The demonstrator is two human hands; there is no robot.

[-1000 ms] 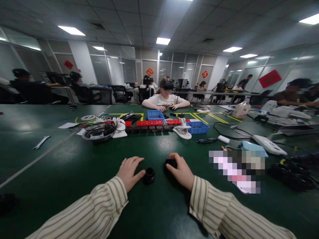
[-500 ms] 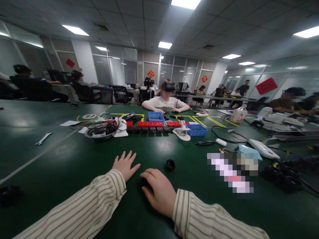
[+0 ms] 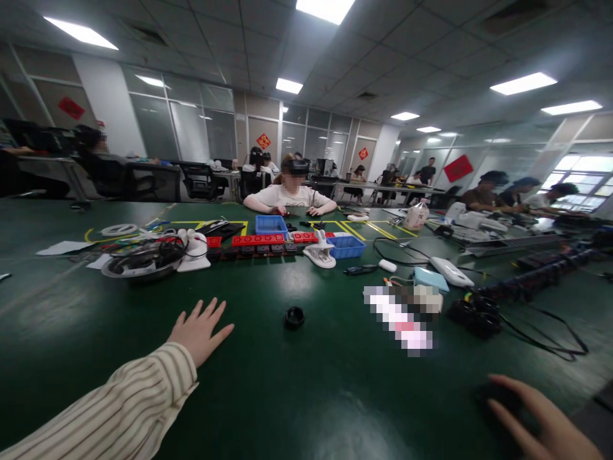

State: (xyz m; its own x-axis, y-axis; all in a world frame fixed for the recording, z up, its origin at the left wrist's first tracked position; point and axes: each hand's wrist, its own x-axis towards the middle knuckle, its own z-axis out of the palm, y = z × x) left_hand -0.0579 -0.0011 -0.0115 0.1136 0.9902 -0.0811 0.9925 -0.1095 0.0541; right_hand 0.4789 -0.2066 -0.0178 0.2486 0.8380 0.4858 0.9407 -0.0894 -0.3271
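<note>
My left hand (image 3: 200,331) lies flat on the green table with its fingers spread, holding nothing. To the right of it, apart from both hands, stands a small round black part (image 3: 294,317) with a hollow top, like a short ring or cap. At the lower right my right hand (image 3: 541,412) is curled round another dark, rounded part (image 3: 510,401). Motion blur and the fingers hide most of this second part, so its exact kind does not show.
Beyond my hands lie a metal bowl of cables (image 3: 143,271), a white clip stand (image 3: 320,250), red sockets (image 3: 268,239) and blue trays (image 3: 347,246). On the right are a pixelated phone-like object (image 3: 400,322) and black cabled parts (image 3: 476,314). A person (image 3: 290,195) sits opposite.
My right hand left the hollow black part, closed round the one near my left hand, and carried it far to the right. My left hand stayed flat as the view turned right.
</note>
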